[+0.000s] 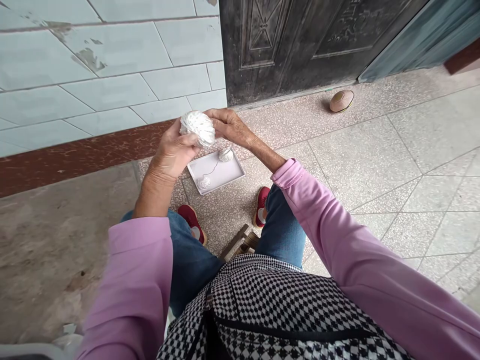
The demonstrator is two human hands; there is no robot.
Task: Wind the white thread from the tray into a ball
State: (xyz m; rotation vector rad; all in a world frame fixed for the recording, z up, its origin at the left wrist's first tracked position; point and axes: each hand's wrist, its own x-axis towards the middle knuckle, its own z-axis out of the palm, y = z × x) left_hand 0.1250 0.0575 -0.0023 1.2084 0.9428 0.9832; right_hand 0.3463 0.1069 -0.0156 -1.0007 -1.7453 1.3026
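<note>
A white ball of yarn (197, 126) is held up in front of me between both hands. My left hand (173, 152) cups it from below and the left, fingers curled round it. My right hand (229, 126) closes on its right side with bent fingers. Below the hands, a white tray (225, 172) lies on the floor. Two small white yarn balls (226, 155) (204, 183) sit in it, joined by a thin strand.
I sit over a speckled tiled floor with my red shoes (192, 220) either side of the tray. A tiled wall stands to the left, a dark carved door (292, 45) ahead. A small ball (341, 100) lies by the door sill.
</note>
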